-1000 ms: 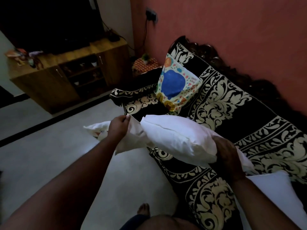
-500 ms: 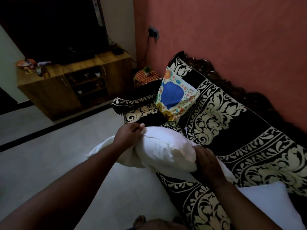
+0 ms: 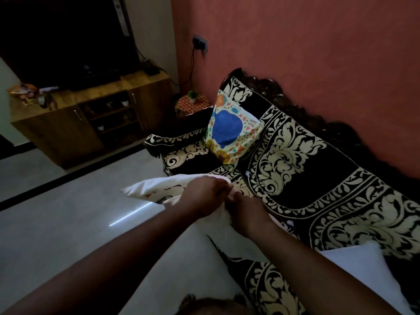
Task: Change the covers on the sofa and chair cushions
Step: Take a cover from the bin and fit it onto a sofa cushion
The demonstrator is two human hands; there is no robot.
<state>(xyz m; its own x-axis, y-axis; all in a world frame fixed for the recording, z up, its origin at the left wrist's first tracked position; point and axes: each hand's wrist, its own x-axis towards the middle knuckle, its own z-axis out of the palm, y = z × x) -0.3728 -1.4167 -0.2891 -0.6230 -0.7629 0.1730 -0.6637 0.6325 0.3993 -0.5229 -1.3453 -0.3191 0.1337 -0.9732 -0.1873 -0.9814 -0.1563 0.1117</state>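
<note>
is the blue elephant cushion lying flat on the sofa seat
No, the elephant cushion stands propped upright against the sofa back in the corner by the armrest.

Both hands, left hand (image 3: 202,196) and right hand (image 3: 245,214), cover most of the white cushion (image 3: 154,187), so the fingers' grip in the cloth can't be made out. Second white cushion (image 3: 372,273), right of the right forearm, is cut off by the bottom-right edge. Print on the cover just left of the left hand is too dark to read.

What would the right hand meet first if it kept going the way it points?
Probably the white cushion it already grips, then the left hand close beside it; depth is unclear.
</note>
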